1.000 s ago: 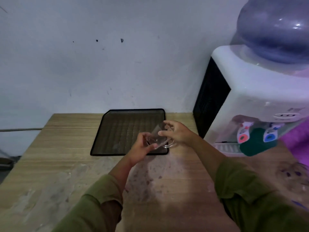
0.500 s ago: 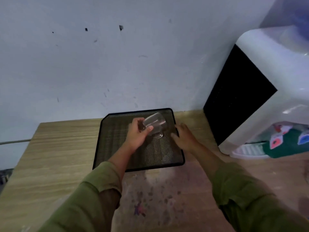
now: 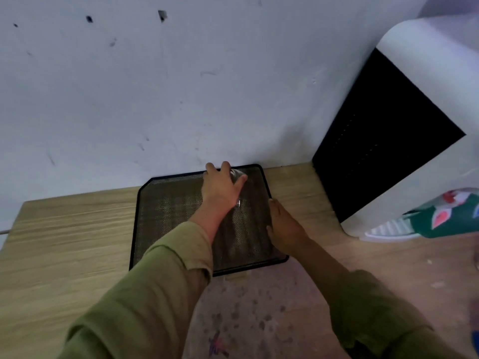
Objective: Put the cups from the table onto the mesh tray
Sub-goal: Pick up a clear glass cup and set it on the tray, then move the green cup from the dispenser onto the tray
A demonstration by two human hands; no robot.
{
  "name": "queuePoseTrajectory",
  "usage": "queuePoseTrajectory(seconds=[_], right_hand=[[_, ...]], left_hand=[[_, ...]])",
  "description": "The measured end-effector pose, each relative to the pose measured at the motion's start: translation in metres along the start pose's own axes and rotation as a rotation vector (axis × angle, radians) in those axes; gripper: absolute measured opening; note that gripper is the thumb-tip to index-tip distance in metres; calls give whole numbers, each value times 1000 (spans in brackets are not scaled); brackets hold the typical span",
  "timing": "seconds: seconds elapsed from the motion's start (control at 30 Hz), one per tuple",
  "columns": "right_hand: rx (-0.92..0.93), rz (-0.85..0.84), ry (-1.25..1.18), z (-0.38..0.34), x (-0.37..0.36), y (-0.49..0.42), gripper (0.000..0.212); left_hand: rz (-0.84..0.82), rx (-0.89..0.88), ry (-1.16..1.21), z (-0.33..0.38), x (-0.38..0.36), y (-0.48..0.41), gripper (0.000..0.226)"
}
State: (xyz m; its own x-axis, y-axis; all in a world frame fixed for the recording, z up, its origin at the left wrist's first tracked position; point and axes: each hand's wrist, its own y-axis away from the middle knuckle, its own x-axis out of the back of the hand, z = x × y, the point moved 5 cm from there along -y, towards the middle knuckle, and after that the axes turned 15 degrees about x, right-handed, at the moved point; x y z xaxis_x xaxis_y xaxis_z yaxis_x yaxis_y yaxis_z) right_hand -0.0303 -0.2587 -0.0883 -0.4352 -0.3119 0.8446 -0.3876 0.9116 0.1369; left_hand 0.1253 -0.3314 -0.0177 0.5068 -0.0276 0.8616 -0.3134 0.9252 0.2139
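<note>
A black mesh tray (image 3: pixel 166 203) lies on the wooden table against the wall. My left hand (image 3: pixel 220 189) reaches over the tray's far right part and is wrapped around a clear glass cup (image 3: pixel 239 177), which is mostly hidden under my fingers. Whether the cup touches the mesh I cannot tell. My right hand (image 3: pixel 283 225) rests flat at the tray's right rim with fingers apart and holds nothing.
A white water dispenser (image 3: pixel 420 99) with a black side panel stands on the table to the right, its drip grille (image 3: pixel 388 229) near my right arm. The wall (image 3: pixel 155 99) rises right behind the tray. Bare wooden table (image 3: pixel 64 242) stretches left of the tray.
My left hand has carried the glass cup from the tray's near right corner to its far right part. My right hand let go of the cup and dropped to the tray's right rim.
</note>
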Motion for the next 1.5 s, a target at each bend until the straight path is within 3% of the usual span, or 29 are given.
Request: queuePoseTrajectory(seconds=[0.73,1.13,1.3,1.5], right_hand=[[-36,-8,-156,4,11,11,69],[-128,30,-150,36,40,75,65],[-215,172,-40,60,58,112,53],[-421,502,-99,105,86,180,31]], left_hand=[[3,10,-98,31,-19,-6,62],[10,51,-192,41,-24,24,70],[154,-73,-170,61,-29,71,69],[87,-252,-263,88,-83,153,60]])
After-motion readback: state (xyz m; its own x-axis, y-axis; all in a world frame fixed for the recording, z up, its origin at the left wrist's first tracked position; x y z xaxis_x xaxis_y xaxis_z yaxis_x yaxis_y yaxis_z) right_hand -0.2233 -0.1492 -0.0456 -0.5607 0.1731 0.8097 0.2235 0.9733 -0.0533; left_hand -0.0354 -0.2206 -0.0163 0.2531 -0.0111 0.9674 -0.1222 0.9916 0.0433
